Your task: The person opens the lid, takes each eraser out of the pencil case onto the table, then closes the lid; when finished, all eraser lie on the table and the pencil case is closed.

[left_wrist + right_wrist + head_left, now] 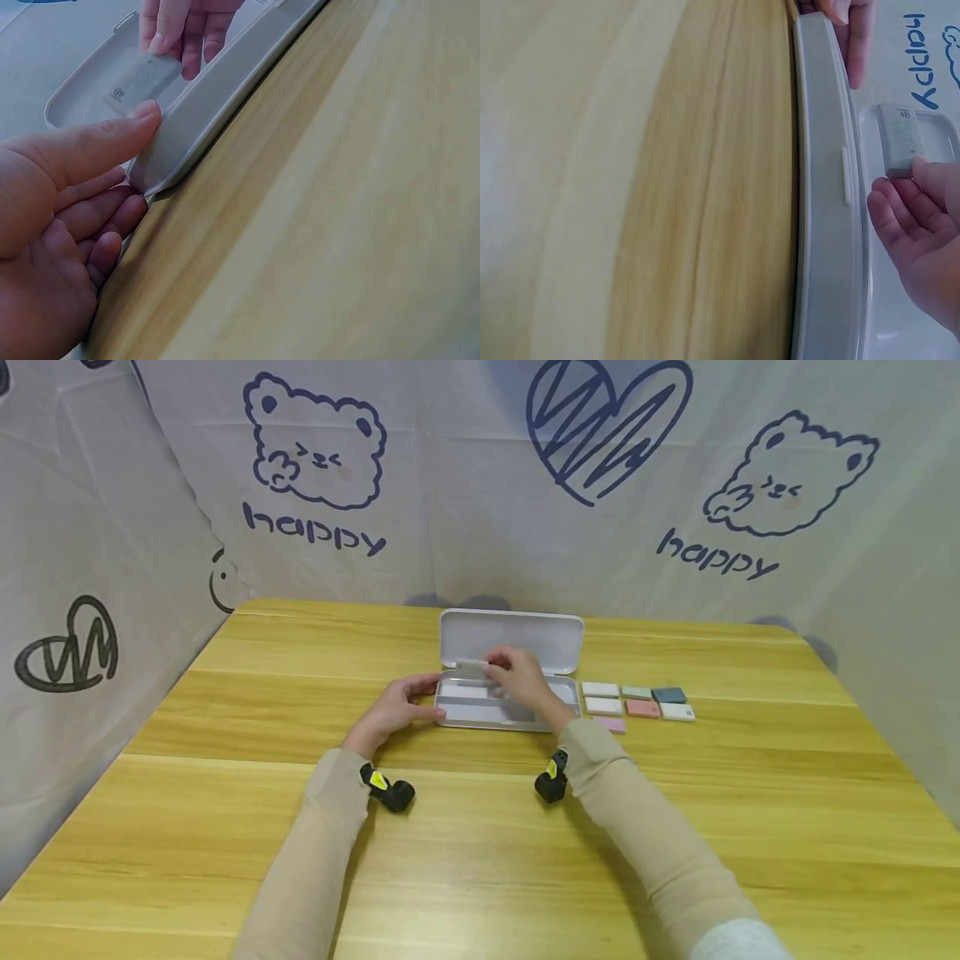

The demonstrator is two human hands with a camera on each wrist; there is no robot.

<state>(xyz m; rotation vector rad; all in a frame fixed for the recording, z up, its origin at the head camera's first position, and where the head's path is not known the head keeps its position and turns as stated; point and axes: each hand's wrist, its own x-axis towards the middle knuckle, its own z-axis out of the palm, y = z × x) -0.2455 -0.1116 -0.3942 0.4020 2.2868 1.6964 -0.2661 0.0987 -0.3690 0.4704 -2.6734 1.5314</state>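
An open white pencil case [487, 723] lies on the table with its lid [517, 639] raised at the back. My left hand [393, 710] holds the case's left end, thumb at the front corner and fingers at the side. Above the case's left half, my right hand [521, 679] pinches a pale grey-green eraser [900, 141] between thumb and fingers. The eraser is marked "4B" and is held by one end, tilted. In the left wrist view the eraser [142, 84] appears just beyond the left thumb. Part of the case's inside is hidden by the right hand.
Right of the case lie several small erasers in rows, among them a blue-grey one [669, 695], a red-pink one [642, 708] and a lilac one [610, 724]. A printed white cloth [480, 552] hangs behind the wooden table [465, 843].
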